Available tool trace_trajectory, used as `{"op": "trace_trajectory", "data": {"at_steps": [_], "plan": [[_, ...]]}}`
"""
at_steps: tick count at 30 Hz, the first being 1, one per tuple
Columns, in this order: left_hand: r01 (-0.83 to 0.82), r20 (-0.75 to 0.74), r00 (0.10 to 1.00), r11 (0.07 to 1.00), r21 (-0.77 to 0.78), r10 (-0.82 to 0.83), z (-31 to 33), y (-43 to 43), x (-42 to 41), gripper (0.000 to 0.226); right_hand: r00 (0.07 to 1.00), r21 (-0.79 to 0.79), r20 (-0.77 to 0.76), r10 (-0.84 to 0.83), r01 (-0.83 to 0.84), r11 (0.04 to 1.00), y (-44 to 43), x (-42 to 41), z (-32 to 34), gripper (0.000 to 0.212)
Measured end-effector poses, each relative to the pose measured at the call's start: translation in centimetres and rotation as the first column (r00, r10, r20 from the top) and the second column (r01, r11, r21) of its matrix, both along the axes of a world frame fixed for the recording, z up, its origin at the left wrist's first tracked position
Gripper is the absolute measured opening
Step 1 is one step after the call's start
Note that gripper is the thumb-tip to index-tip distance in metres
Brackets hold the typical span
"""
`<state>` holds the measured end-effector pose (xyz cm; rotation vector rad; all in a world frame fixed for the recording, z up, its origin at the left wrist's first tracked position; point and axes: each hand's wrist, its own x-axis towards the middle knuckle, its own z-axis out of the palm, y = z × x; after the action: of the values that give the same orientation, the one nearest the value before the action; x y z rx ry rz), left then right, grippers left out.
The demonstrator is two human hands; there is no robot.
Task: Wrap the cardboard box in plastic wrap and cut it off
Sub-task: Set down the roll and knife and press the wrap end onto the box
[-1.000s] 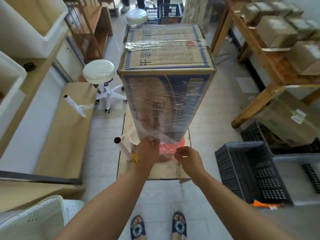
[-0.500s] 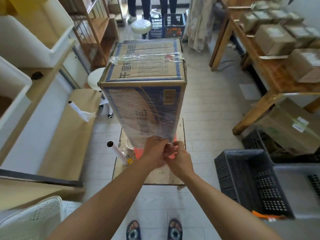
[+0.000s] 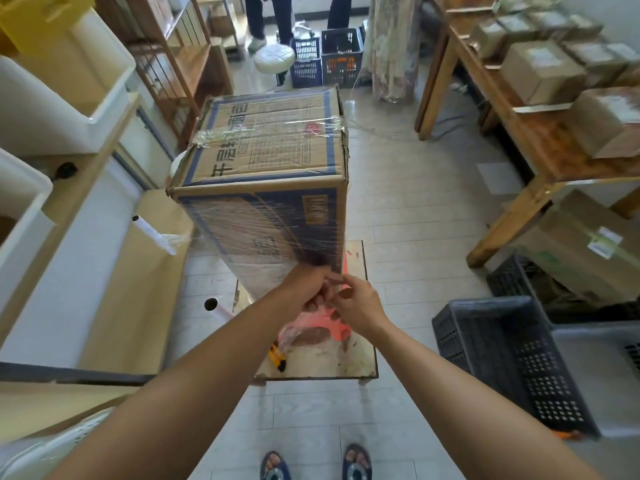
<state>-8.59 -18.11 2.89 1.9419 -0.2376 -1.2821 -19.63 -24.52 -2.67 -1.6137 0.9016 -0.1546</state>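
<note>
1. A tall brown cardboard box with blue printing (image 3: 263, 188) stands on a low wooden board (image 3: 360, 355) on the tiled floor, its near face covered in clear plastic wrap (image 3: 277, 244).
2. The left hand (image 3: 308, 289) pinches the wrap at the box's lower right corner.
3. The right hand (image 3: 360, 306) meets it there, fingers curled on the same film.
4. A yellow utility knife (image 3: 278, 356) lies on the board near the left forearm.

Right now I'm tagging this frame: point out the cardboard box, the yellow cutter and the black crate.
cardboard box (image 3: 263, 147): head view, on its top face.
yellow cutter (image 3: 278, 356): head view, on its yellow body.
black crate (image 3: 519, 368): head view, on its perforated side wall.
</note>
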Motion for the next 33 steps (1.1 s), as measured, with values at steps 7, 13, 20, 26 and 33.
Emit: {"op": "trace_trajectory", "data": {"at_steps": [7,13,20,26,33], "plan": [[-0.007,-0.318,0.948,0.993,-0.119,-0.032,-0.2,0.7,1.3,0.039,0.987,0.114,-0.021,-0.158,0.159,0.981,-0.1,2.0,-0.2,0.024],[0.306,0.159,0.944,0.948,-0.086,-0.29,0.3,0.2,1.4,0.023,0.961,-0.434,-0.269,-0.062,-0.064,0.899,-1.5,2.0,-1.9,0.02],[0.568,0.434,0.781,0.799,-0.197,-0.448,-0.9,1.7,1.8,0.054,0.9,-0.7,-0.395,0.183,-0.424,0.574,-5.1,1.4,-1.3,0.029],[0.626,0.455,0.718,0.774,-0.09,-0.527,-1.5,2.2,2.5,0.073,0.977,-0.67,-0.205,-0.051,-0.102,0.735,-3.3,0.6,-1.2,0.014],[0.646,0.47,0.691,0.761,-0.061,-0.549,-1.7,2.1,1.8,0.064,0.98,-0.434,-0.181,-0.087,0.0,0.901,1.7,-1.2,-2.6,0.022]]}}
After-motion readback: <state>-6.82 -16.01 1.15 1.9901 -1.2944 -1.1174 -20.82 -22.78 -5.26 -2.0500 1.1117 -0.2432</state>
